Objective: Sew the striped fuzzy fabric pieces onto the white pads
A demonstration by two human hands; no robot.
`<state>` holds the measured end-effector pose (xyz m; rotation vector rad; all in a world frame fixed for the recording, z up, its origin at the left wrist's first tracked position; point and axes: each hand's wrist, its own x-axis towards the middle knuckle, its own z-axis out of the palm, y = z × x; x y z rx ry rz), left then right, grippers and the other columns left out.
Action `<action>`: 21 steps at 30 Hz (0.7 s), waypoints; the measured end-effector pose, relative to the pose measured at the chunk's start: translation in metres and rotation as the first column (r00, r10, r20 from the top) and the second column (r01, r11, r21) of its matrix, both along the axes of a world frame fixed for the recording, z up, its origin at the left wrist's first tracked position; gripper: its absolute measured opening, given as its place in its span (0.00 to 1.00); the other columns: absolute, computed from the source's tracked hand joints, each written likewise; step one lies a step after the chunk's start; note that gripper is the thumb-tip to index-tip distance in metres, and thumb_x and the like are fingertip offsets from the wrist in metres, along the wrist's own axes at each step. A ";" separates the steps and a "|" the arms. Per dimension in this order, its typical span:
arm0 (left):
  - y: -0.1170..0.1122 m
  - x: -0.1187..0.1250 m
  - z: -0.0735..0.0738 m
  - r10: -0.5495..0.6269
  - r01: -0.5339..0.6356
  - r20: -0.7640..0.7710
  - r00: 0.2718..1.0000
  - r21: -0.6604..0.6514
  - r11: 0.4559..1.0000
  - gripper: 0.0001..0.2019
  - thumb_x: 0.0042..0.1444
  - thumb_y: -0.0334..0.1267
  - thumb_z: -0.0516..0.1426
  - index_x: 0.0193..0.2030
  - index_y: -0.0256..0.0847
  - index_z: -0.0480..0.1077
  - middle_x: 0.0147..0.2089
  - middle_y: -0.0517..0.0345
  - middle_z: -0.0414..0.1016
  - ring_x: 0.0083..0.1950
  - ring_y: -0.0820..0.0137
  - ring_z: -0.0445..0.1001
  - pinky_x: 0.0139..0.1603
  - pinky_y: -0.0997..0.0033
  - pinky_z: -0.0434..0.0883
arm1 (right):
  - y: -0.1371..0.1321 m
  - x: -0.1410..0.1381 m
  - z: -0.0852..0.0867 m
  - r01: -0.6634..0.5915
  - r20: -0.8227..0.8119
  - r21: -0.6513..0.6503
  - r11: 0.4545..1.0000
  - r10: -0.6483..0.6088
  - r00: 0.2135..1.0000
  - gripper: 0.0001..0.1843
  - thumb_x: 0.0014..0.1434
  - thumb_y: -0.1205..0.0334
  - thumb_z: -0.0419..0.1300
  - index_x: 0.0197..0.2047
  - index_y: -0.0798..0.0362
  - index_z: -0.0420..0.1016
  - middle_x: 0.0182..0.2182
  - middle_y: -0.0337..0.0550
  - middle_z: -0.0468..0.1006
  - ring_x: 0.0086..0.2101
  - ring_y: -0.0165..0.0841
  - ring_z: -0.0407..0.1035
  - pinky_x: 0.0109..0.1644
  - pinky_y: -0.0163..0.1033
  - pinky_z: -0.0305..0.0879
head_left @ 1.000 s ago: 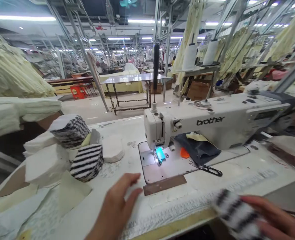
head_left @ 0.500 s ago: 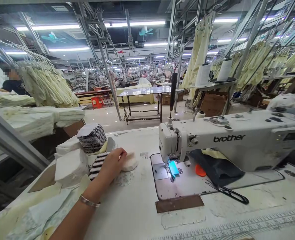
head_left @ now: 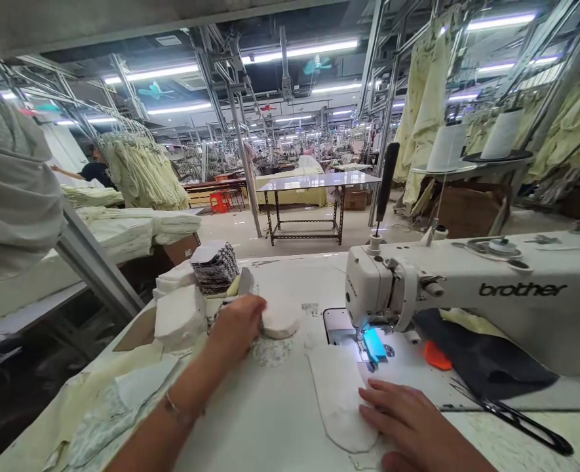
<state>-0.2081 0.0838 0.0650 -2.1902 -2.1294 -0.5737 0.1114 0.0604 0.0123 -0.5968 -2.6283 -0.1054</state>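
White cloth piece (head_left: 339, 400) lies flat on the table, at seven o'clock from the blue block (head_left: 374, 345), its far end over the machine plate (the lit one). Right hand (head_left: 407, 419), at four o'clock, rests its slightly spread, nearly straight fingers on the cloth's edge, gripping nothing. Left hand (head_left: 236, 326), at ten o'clock, has fingers curled in against a white stack (head_left: 280, 318); whether they hold a layer, I cannot tell. Black-handled snips (head_left: 530, 426) lie at three o'clock from the right hand.

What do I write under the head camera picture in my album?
Right hand touching white cloth by the sewing machine, left hand beside a white stack.
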 end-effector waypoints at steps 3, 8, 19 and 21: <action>0.030 -0.060 0.007 0.120 -0.123 -0.055 0.991 -0.048 0.991 0.09 0.60 0.31 0.51 0.44 0.34 0.69 0.46 0.47 0.72 0.48 0.61 0.70 0.49 0.58 0.66 | 0.007 -0.003 -0.015 -0.006 0.050 -0.007 1.000 0.007 0.999 0.15 0.58 0.55 0.59 0.48 0.50 0.73 0.48 0.44 0.74 0.50 0.43 0.67 0.48 0.46 0.71; 0.045 -0.089 -0.008 0.130 -0.146 -0.116 0.985 -0.144 0.979 0.05 0.57 0.34 0.57 0.39 0.36 0.71 0.40 0.55 0.72 0.44 0.65 0.70 0.48 0.59 0.67 | 0.008 0.003 -0.021 -0.030 0.049 -0.009 1.000 0.031 0.998 0.13 0.59 0.53 0.58 0.46 0.49 0.73 0.47 0.45 0.75 0.48 0.42 0.69 0.46 0.46 0.71; 0.042 -0.083 -0.007 0.147 -0.153 -0.061 0.987 -0.105 0.983 0.07 0.50 0.35 0.55 0.35 0.38 0.72 0.40 0.51 0.72 0.42 0.60 0.71 0.40 0.66 0.66 | 0.000 0.002 -0.017 0.014 -0.053 -0.133 0.991 -0.022 0.998 0.11 0.58 0.62 0.59 0.45 0.51 0.73 0.46 0.48 0.74 0.50 0.41 0.66 0.49 0.46 0.69; 0.035 -0.079 0.001 0.135 -0.136 -0.039 0.990 -0.038 0.990 0.07 0.49 0.35 0.52 0.32 0.39 0.70 0.40 0.51 0.71 0.43 0.59 0.70 0.41 0.66 0.65 | 0.000 0.003 -0.019 0.008 -0.061 -0.182 0.983 -0.019 0.998 0.12 0.58 0.64 0.58 0.46 0.50 0.72 0.47 0.48 0.73 0.51 0.41 0.65 0.51 0.48 0.67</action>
